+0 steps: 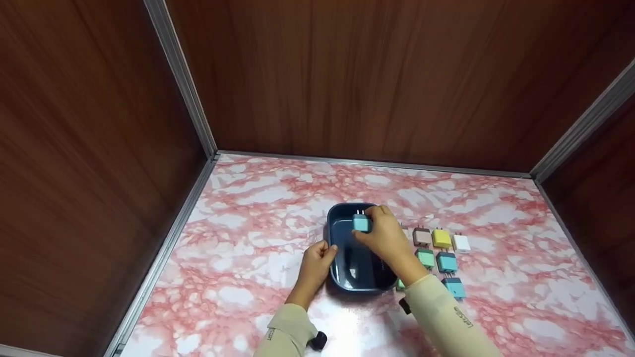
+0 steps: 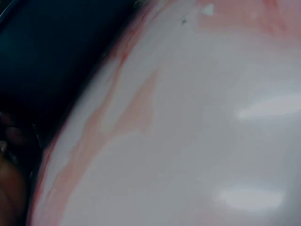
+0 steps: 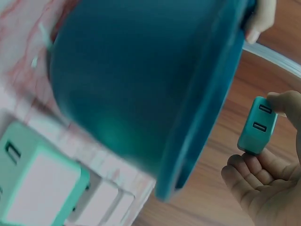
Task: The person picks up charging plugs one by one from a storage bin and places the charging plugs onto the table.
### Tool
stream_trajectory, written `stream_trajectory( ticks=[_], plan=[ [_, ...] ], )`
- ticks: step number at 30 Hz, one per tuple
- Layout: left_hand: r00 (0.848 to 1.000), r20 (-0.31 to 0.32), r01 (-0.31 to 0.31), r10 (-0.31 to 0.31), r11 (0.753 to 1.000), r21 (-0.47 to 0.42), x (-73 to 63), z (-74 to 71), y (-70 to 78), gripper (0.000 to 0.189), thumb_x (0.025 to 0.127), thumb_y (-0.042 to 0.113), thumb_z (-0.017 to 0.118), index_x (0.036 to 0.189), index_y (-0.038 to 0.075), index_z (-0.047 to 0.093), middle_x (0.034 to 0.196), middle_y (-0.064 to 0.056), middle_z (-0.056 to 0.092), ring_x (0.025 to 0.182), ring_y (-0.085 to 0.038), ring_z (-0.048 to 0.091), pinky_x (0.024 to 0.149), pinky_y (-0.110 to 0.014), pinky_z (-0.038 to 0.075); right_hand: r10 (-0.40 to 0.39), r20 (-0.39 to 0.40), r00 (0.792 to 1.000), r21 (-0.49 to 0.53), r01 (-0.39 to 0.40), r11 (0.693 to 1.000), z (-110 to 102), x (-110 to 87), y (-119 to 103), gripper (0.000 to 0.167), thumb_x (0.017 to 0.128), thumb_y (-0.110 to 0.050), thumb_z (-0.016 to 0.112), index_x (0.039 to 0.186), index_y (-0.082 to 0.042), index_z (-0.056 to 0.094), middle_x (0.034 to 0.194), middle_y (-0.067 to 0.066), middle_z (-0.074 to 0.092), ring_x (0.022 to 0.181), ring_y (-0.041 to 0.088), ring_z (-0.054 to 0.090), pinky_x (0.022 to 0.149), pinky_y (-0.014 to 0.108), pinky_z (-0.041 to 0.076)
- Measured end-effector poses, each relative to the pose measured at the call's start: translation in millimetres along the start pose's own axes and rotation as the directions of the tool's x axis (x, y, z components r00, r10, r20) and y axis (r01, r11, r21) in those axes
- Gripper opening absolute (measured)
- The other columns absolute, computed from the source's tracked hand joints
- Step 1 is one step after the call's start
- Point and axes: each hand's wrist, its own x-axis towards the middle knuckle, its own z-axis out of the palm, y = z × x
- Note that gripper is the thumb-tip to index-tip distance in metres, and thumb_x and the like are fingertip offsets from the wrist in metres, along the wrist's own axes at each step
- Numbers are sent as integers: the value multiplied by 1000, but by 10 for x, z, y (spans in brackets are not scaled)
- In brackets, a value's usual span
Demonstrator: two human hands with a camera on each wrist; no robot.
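A dark blue rectangular tub (image 1: 357, 275) stands on the marbled tabletop. My left hand (image 1: 316, 260) grips its left rim, thumb over the edge; in the left wrist view only part of that hand (image 2: 10, 188) shows, at the lower left. Over the tub's far half, my right hand (image 1: 389, 238) pinches a teal USB charger (image 1: 361, 223) with its two prongs pointing away from me. The right wrist view shows two USB ports on this charger (image 3: 257, 125), held between thumb and fingers beyond the tub's rim (image 3: 202, 113).
Right of the tub lie several chargers in rows: mauve (image 1: 421, 237), yellow (image 1: 441, 239), white (image 1: 461, 243), green (image 1: 425, 258) and blue ones (image 1: 446, 262). The right forearm partly covers some. Brown wood-look panels (image 1: 317, 79) enclose the tabletop (image 1: 258, 218) at the back and sides.
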Motion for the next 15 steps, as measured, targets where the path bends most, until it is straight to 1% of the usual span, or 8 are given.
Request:
stream_trajectory(
  ticks=[3, 8, 12, 15],
  plan=[
    [1000, -1, 1, -1, 1000, 8, 22, 5, -65, 44, 96, 13, 70, 66, 5, 38, 59, 8, 34, 54, -4, 34, 53, -20, 27, 6, -1, 1000, -8, -6, 1000, -74, -22, 29, 64, 79, -35, 86, 125, 2, 61, 120, 18, 60, 103, 31, 63, 91, 48, 54],
    [1000, 12, -11, 11, 1000, 1, 33, -15, -74, 47, 95, 19, 71, 65, 11, 37, 58, 9, 34, 54, -5, 34, 54, -21, 28, 8, -15, 1000, -11, -8, 1000, -174, -62, 84, 64, 78, -36, 87, 124, 1, 61, 121, 17, 61, 104, 31, 63, 92, 48, 54],
    [1000, 6, -16, 16, 1000, 7, 31, -13, -86, 47, 95, 17, 71, 64, 10, 36, 58, 9, 34, 54, -5, 34, 54, -22, 28, 6, -9, 1000, -4, -6, 1000, -252, -105, 133, 63, 79, -34, 86, 125, 1, 59, 119, 18, 61, 102, 30, 62, 90, 48, 54],
    [1000, -6, -14, 14, 1000, 19, 28, -3, -84, 47, 95, 13, 70, 64, 5, 37, 58, 7, 33, 54, -4, 32, 54, -21, 27, 15, 0, 1000, 4, -15, 1000, -315, -139, 174, 62, 81, -34, 85, 126, 1, 59, 120, 17, 61, 102, 30, 61, 89, 49, 53]
  ],
)
